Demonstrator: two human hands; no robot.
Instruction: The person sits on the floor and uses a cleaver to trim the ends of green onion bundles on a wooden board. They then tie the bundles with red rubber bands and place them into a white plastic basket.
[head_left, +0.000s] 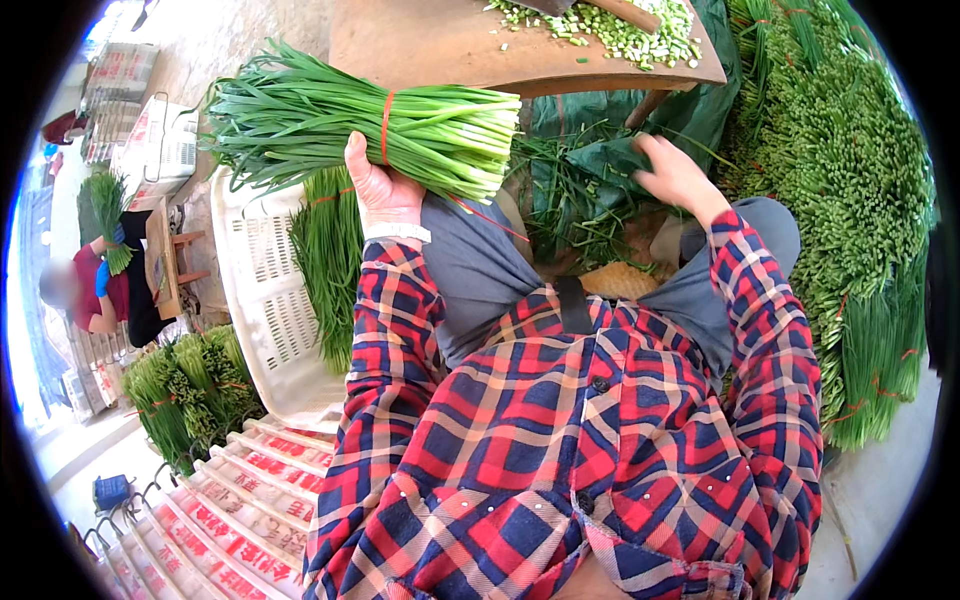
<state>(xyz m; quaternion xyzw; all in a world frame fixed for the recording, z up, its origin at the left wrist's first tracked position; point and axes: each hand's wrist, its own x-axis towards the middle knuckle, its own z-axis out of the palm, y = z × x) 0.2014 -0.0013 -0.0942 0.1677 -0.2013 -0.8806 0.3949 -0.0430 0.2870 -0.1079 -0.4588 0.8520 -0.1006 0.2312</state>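
Note:
My left hand (390, 191) grips a thick bunch of garlic chives (442, 139) from below, with the thumb against its near side. A red band (387, 127) circles the bunch, and a loose red strand (491, 219) dangles under it. The pale cut ends point right, the green leaf tips left. My right hand (675, 172) is apart from the bunch, over a green plastic sheet (600, 166), its fingers spread and slightly blurred; I see nothing in it. Loose green leaves (574, 217) lie below, between my knees.
A wooden table (442, 45) ahead bears chopped stem pieces (645, 37) and a wooden-handled blade (622, 11). Bundled chives (847, 165) are heaped at right. At left are a white plastic crate (274, 300) holding a bunch (326, 262), stacked crates (225, 502), and a gloved person (97, 285) holding chives.

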